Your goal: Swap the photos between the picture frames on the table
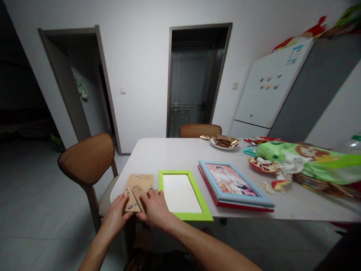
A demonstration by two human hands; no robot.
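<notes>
A brown picture frame backing board lies at the table's near left corner, with a stand leg and small metal clips on it. My left hand grips its near left corner, fingers on top and thumb at the front edge. On the right side, my right hand holds the board near the stand leg, its fingers bent over the surface. Just right of it, a lime green picture frame lies flat around a white sheet. My right hand partly hides the board's right edge.
Blue and red picture frames are stacked on the white table. Farther right are a fruit half, peel and a green package. A plate of gold packets stands behind. Wooden chairs flank the table.
</notes>
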